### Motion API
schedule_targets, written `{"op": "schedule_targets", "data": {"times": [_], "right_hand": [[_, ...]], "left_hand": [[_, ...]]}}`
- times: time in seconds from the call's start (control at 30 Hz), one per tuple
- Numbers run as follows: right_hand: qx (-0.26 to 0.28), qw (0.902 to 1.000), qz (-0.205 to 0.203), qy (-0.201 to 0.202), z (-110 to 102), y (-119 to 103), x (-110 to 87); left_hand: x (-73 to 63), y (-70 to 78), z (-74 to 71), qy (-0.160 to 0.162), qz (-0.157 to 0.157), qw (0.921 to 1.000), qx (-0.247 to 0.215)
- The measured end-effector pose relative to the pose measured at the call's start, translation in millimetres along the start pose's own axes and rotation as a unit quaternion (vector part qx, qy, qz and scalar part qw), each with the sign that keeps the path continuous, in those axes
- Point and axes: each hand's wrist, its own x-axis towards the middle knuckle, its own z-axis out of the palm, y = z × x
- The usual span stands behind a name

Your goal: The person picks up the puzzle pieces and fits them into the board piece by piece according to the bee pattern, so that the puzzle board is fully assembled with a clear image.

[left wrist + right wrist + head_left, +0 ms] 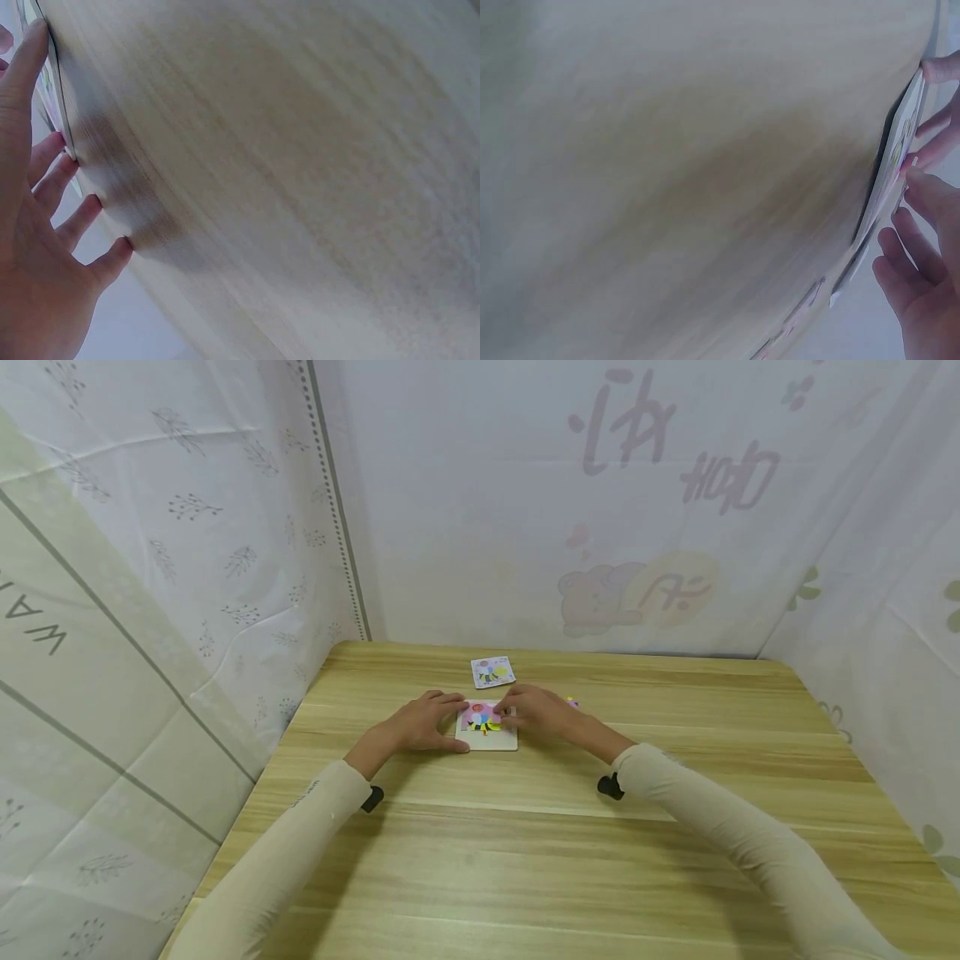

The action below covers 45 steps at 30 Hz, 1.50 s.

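Observation:
A white puzzle board [498, 742] lies on the table, its upper part covered by pink pieces with a bee picture [480, 717]. My left hand [427, 722] rests against the board's left side, thumb at the lower corner and fingers near the top edge. Those fingers [56, 184] look spread and fairly straight in the left wrist view. Over the board's right side, my right hand [543, 712] pinches a small thin puzzle piece [913, 163] between thumb and finger. The piece's printed face is mostly hidden.
Behind the board lies a square card [492, 672] with a similar bee picture. Loose colourful pieces [573, 702] show just beyond my right wrist, partly covered by it. Patterned cloth [525, 527] hangs along the back and sides of the wooden table [480, 860].

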Motion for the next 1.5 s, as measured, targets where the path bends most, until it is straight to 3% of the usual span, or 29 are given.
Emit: {"op": "schedule_targets", "data": {"times": [1.1,1.5], "right_hand": [[-0.016,0.9985,-0.052,-0.003,26.6,-30.9,18.5],[-0.013,0.9974,-0.071,-0.003,27.5,-41.4,21.6]], "left_hand": [[-0.2,-1.4,1.6,0.003,0.003,1.0,-0.006],[-0.6,-3.0,1.7,0.007,0.009,0.9999,-0.005]]}}
